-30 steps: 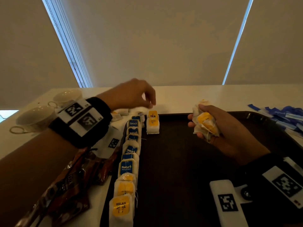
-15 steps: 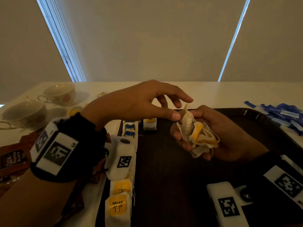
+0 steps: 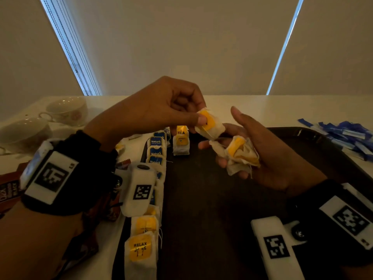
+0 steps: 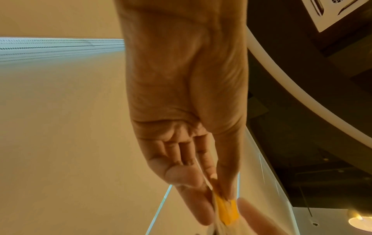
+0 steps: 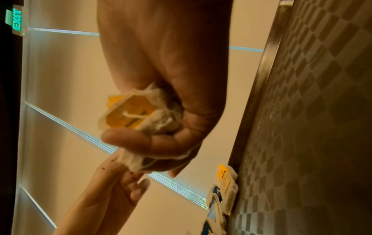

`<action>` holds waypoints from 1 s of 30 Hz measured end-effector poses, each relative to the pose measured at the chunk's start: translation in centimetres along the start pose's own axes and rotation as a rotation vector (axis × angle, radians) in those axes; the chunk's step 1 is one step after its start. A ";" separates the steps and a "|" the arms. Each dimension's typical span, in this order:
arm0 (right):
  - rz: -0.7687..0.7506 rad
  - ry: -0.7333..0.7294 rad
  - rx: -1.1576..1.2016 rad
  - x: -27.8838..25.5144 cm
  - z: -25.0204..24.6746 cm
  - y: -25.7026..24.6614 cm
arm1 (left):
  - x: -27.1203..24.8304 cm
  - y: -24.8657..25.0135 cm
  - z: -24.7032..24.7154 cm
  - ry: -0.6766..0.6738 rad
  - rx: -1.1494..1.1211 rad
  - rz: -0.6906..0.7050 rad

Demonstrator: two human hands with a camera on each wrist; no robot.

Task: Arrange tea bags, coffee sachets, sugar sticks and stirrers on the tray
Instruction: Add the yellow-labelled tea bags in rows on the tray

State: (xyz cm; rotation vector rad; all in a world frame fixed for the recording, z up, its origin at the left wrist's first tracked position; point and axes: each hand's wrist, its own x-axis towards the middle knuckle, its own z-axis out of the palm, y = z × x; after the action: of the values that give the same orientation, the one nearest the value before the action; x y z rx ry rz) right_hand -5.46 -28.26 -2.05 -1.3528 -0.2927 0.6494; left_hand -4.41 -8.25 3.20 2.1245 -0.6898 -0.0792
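Note:
My left hand [image 3: 193,118] pinches one yellow-tagged tea bag [image 3: 210,124] between thumb and fingers, above the dark tray [image 3: 212,199]. In the left wrist view the same yellow-tagged tea bag [image 4: 226,211] shows at the fingertips. My right hand [image 3: 252,150] lies palm up just right of it and cups a bunch of yellow-tagged tea bags [image 3: 239,154], seen also as the tea bag bunch [image 5: 138,116] in the right wrist view. A row of tea bags [image 3: 155,150] runs along the tray's left edge, blue-tagged ones far, yellow ones [image 3: 141,249] near. One yellow tea bag [image 3: 181,141] stands beside the row's far end.
Blue sugar sticks [image 3: 347,136] lie in a heap on the white table right of the tray. Two teacups [image 3: 66,111] stand at the far left. Brown coffee sachets [image 3: 10,190] lie on the table left of the tray, partly behind my left forearm.
My left hand came away from the tea bag at the tray's far end, reached across to the right hand and took one yellow tea bag from the bunch.

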 end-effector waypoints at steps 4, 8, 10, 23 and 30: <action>-0.047 0.074 -0.151 0.0 0.0 0.0 | 0.1 -0.1 0.2 0.015 -0.024 -0.039; -0.058 0.133 -0.224 -0.1 0.2 -0.1 | 0.2 -0.3 0.2 0.040 -0.038 -0.058; -0.047 0.167 -0.218 0.0 0.1 -0.1 | 0.2 -0.3 0.1 0.043 -0.034 -0.054; 0.004 0.352 -0.115 0.4 -0.6 0.1 | 0.3 -1.5 -1.3 0.087 0.135 -0.078; 0.030 0.456 -0.058 0.4 -1.3 0.1 | 2.3 -4.0 -1.6 -0.288 0.365 -0.184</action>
State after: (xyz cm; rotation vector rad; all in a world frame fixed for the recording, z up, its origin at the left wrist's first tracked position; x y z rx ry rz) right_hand -4.41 -29.07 -2.54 -1.5207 0.0769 0.3430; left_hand -0.26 -6.39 1.52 2.5558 -0.7144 -0.3923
